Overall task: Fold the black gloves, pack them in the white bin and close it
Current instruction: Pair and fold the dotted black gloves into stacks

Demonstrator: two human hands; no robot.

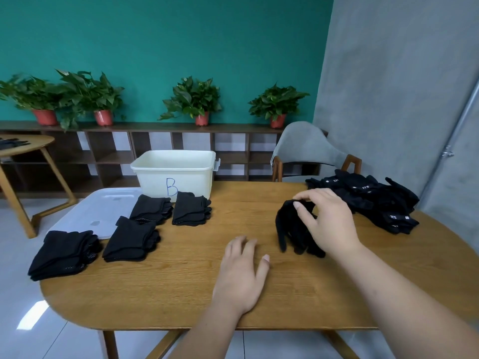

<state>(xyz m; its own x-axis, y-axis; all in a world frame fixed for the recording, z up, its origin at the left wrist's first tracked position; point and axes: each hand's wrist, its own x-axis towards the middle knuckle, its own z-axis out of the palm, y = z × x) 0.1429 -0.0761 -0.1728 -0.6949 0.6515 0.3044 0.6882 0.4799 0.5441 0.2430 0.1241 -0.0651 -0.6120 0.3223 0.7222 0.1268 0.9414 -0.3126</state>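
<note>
Head: right hand (327,221) pinches black glove (287,226); left hand (242,274) flat on table (181,294).

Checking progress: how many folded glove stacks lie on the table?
4: near-left stack, middle stack, rear stack, bin-side stack before the white bin. More may be hidden inside the bin.

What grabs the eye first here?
The right hand pinching a limp black glove right of centre on the wooden table, left hand flat beside it. Four folded glove stacks sit at left before the open white bin marked B; an unfolded pile waits far right.
</note>
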